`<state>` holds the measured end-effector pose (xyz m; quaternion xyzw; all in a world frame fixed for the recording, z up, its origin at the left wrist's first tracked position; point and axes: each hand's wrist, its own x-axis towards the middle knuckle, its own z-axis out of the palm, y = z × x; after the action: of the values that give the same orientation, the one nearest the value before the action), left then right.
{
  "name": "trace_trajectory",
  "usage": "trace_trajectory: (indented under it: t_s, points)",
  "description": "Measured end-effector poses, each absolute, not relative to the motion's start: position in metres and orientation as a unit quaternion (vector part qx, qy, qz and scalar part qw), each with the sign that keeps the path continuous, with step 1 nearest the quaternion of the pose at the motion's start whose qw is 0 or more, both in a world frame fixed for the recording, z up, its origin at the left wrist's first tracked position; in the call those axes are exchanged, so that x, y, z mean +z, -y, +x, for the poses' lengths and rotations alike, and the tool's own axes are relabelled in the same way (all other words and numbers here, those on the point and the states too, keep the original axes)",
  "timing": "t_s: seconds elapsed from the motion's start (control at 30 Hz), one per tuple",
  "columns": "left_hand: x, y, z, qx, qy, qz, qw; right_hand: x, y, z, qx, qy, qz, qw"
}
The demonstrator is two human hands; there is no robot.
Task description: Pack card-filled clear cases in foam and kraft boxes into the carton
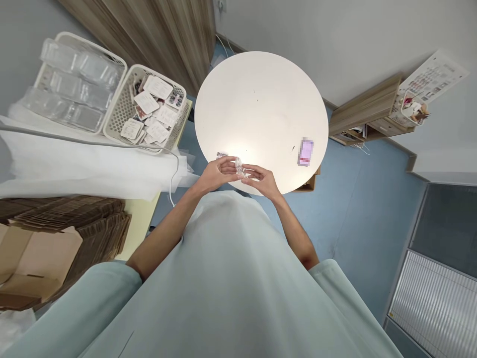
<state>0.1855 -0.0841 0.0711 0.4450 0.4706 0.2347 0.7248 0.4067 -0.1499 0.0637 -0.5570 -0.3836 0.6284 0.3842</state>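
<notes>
Over the near edge of the round white table, both hands meet at a small clear plastic piece; its exact kind is too small to make out. My left hand pinches it from the left between thumb and fingers. From the right, my right hand closes its thumb and fingertips on its lower end. Just behind my left fingers lies a small purple-patterned card, partly covered by that hand.
A blurred purple rectangular item lies at the table's right. To the left stand a basket of clear plastic boxes, a basket of carded items and stacked cardboard. A cable hangs nearby. A wooden cabinet stands right.
</notes>
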Motion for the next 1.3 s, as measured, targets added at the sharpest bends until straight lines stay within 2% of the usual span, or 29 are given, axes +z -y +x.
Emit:
trace_trajectory:
  t_s: [0.4,0.67,0.93,1.3]
  points:
    - [0.061,0.072,0.154,0.21,-0.416,0.425,0.776,0.073,0.133,0.398,0.634,0.37,-0.566,0.376]
    - [0.049,0.056,0.145,0.236,-0.477,0.442,0.722,0.064,0.115,0.393,0.605,0.374,-0.598,0.37]
    - [0.035,0.054,0.137,0.231,-0.453,0.446,0.736,0.047,0.089,0.385,0.56,0.363,-0.633,0.392]
    - [0.027,0.051,0.113,0.256,-0.489,0.395,0.734,0.009,0.051,0.357,0.58,0.418,-0.628,0.309]
